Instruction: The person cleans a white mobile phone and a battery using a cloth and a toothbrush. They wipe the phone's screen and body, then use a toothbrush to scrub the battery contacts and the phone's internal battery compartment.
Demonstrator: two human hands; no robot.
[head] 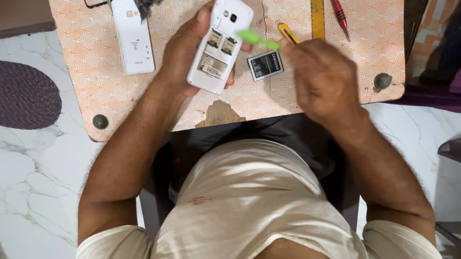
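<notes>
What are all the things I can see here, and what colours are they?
Phone with its back off: one, white, held above the board.
Small tool: one, green, blurred, at the phone's open back.
Battery: one, black and silver, on the board right of the phone.
Back cover: one, white, on the board at left.
Work board: one, orange patterned, across the lap.
Ruler: one, yellow, top of the board.
Pen-like tool: one, red, beside the ruler.
Round mat: one, dark purple, on the marble floor.
Left hand: holds the phone.
Right hand: its fingers hold the green tool.
</notes>
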